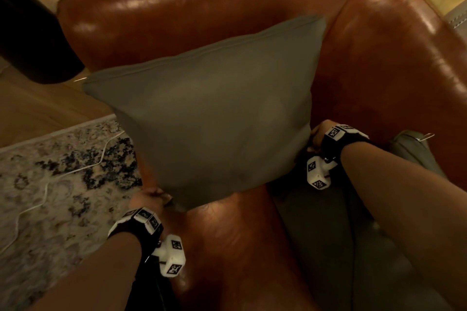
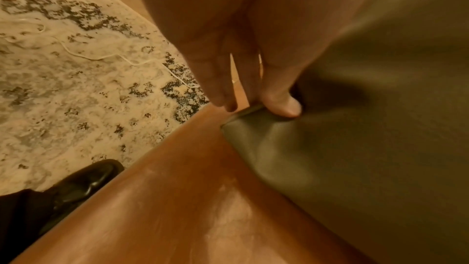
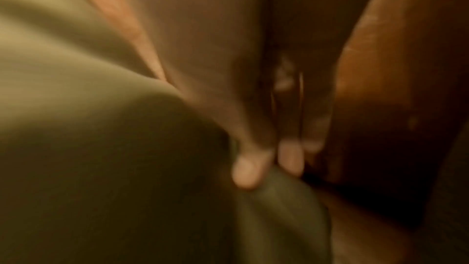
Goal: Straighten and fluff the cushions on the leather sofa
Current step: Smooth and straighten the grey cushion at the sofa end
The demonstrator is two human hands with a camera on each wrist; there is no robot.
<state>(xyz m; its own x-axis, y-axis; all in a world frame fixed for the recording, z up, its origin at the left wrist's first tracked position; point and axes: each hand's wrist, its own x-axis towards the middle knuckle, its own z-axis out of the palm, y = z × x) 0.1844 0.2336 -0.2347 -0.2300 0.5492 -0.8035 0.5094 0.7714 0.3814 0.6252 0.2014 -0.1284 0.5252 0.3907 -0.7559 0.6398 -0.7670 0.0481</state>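
A large square grey-green fabric cushion (image 1: 214, 108) fills the centre of the head view, held up above the seat of a glossy brown leather sofa (image 1: 227, 7), whose backrest curves across the top of the frame. The person's left hand (image 1: 147, 199), at lower centre-left, pinches the cushion's lower left corner; in the left wrist view the thumb presses the fabric corner (image 2: 243, 115) against the fingers (image 2: 218, 79), which point downward close together. The right hand (image 1: 317, 135), at centre right, grips the cushion's lower right corner; the blurred right wrist view shows thumb and fingertips (image 3: 247, 170) closed on a fold of cloth. Both wrists wear black bands with white marker cubes. A second, darker grey cushion (image 1: 328, 235) lies on the seat at lower right. A pale patterned rug (image 1: 50, 171) with a thin white cable (image 1: 75, 170) covers the floor at left. A black shoe (image 2: 86, 182) shows in the lower left of the left wrist view.
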